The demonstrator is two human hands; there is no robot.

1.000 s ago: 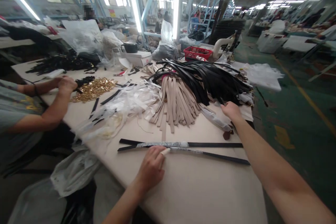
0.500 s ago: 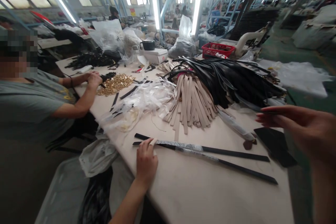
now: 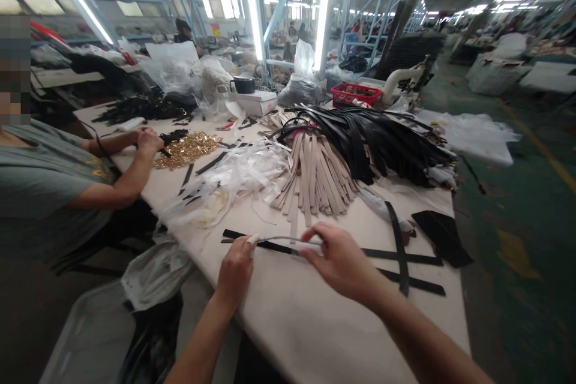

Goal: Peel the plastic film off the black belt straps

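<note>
Fingers of the left hand look nearly closed on a thin strip; it arches between both hands over the surface, probably light, bendy, best held at two spread points; the right hand pinches it loosely.

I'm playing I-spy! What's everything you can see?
Flat table: one, pale, centre
Long flat strips: at least three, black, table front
Thin curved strip: one, grey, table front
Flat ribbon strips: many, beige, table middle
Shiny strap heap: one, black, middle right
Crumpled plastic strips: many, whitish, middle left
Small metal pieces: many, gold, left
Plastic basket: one, red, table back
Tube lights: several, white, above
Coworker: one, grey shirt, left
Wearer's left fingers: several, one wrapped pale, front
Wearer's right fingers: several, bare, front
</note>
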